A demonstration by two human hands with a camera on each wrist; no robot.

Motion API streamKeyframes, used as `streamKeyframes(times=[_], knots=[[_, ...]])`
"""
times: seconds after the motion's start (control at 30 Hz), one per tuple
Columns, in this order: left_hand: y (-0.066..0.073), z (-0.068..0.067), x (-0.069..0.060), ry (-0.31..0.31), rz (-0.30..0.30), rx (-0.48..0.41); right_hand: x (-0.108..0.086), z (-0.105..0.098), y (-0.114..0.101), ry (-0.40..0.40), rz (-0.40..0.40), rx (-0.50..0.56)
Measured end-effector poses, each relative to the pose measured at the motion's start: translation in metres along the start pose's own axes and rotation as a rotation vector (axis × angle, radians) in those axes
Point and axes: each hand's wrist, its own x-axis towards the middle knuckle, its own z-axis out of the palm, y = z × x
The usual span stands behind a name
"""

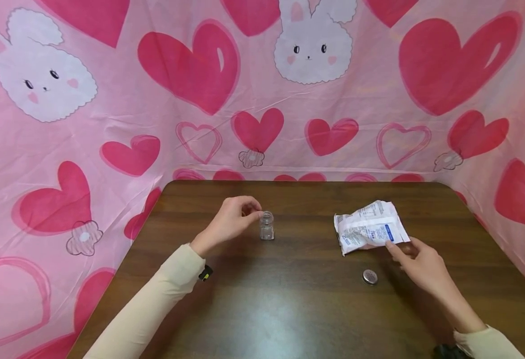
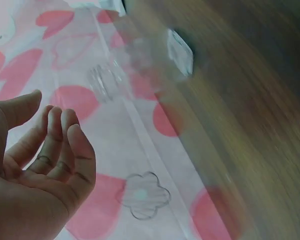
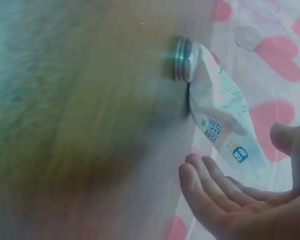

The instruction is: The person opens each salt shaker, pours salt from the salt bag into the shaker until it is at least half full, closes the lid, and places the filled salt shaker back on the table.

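Observation:
A small clear glass jar (image 1: 267, 227), lidless, stands upright on the table. My left hand (image 1: 231, 220) is just left of its neck. The left wrist view shows a gap between those loosely bent fingers and the jar (image 2: 107, 82), with nothing held. On the right lies a crumpled white plastic packet (image 1: 369, 228) with blue and dark print. By its near right corner is my right hand (image 1: 426, 264); in the right wrist view its thumb and fingers are spread apart, clear of the packet (image 3: 225, 110). A round silver screw lid (image 1: 370, 277) lies in front of the packet.
The dark brown wooden table (image 1: 262, 299) has rounded far corners. Behind it and along both sides hangs a pink cloth (image 1: 262, 99) printed with hearts and rabbits. Bare wood separates the jar from the packet.

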Motion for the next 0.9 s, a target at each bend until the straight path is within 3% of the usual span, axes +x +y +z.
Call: streamKeyframes(times=[0.23, 0.4, 0.6, 0.9], knots=[[0.018, 0.02, -0.004, -0.011, 0.072, -0.019, 0.009, -0.004, 0.0, -0.04, 0.049, 0.234], [0.029, 0.039, -0.007, -0.079, 0.107, -0.031, 0.012, -0.001, 0.0, -0.023, 0.028, 0.352], [0.04, 0.061, -0.008, -0.167, 0.16, -0.004, 0.014, -0.001, -0.002, -0.004, 0.026, 0.384], [0.047, 0.083, -0.007, -0.254, 0.155, -0.013, 0.017, 0.0, -0.006, 0.008, 0.021, 0.366]])
